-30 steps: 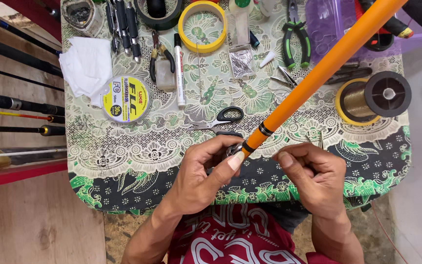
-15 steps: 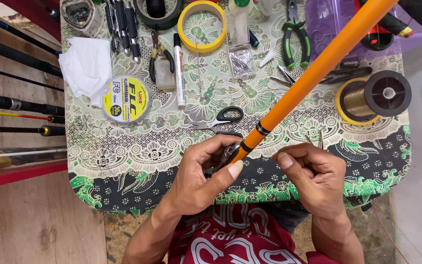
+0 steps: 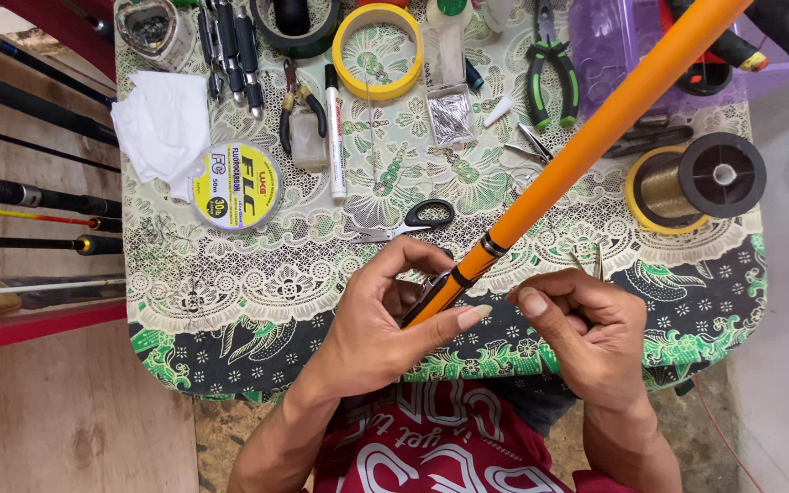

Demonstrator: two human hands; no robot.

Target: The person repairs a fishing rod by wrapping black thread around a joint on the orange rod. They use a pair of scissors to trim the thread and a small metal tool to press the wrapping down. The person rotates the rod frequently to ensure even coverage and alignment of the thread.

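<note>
1. On the floor at nine o'clock, several dark fishing rods (image 3: 34, 196) lie side by side, just beside the worktop (image 3: 230, 319) with its green patterned cloth.
2. A white tissue (image 3: 162, 123) and a round yellow-labelled line spool (image 3: 237, 185) sit at ten o'clock from my hands.
3. A white marker (image 3: 333, 131) and a yellow tape ring (image 3: 377, 51) lie toward eleven and twelve o'clock, with black-handled scissors (image 3: 417, 219) just above my fingers.
4. My left hand (image 3: 385, 319) is closed around the lower end of the orange rod (image 3: 595, 146), thumb stretched along it.
5. The orange rod rises from that grip toward one o'clock, over the worktop.
6. My right hand (image 3: 586, 333) is curled narrow just beside the rod's end; whether it pinches anything, I cannot tell.
7. Green-handled pliers (image 3: 550, 68) lie at one o'clock, and a large spool of clear line (image 3: 696, 183) lies at two o'clock.
</note>
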